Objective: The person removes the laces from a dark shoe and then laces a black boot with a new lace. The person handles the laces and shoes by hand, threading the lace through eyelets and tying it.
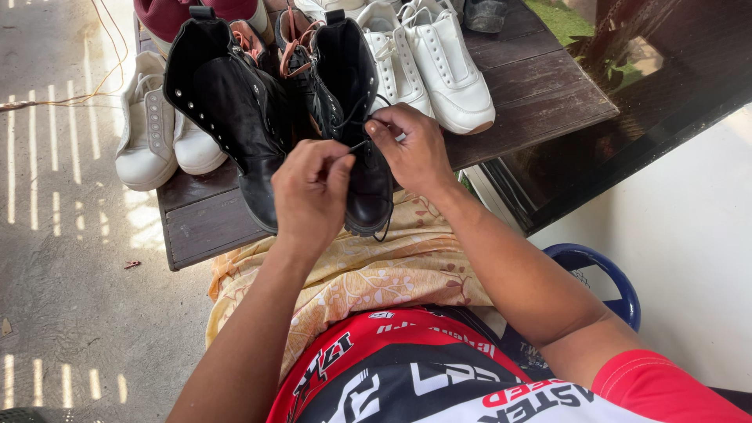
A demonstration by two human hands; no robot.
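Two boots, four sneakers: a dark wooden table [540,102] carries the footwear in bright daylight.
Surroundings: a pair of white sneakers [160,129] hangs over the table's left edge; a second white pair [439,63] lies at the back right, just beside the boots. A maroon item [168,16] and a grey shoe [486,12] sit at the far edge, cut off by the frame.
In the way: the left boot [227,110] stands close against the laced one, and its shaft hides part of that boot's side. Both hands cover the lower lacing.
Laced boot: the right-hand black boot [352,117] is ankle-high, glossy at the toe, its tongue open, and it stands upright at the near edge of the table with the toe toward the person.
Lace: a thin black lace [356,146] runs taut between the two hands; a loose end dangles below the toe.
Left hand: the left hand [309,196] is nearly closed, thumb and forefinger pinching the lace.
Right hand: the right hand [415,149] is curled, fingertips gripping the lace at the eyelets.
Below: a yellow floral cloth [376,270] covers the lap; a blue chair rim [603,274] shows at the right.
Count: two black boots, two white pairs, two hands.
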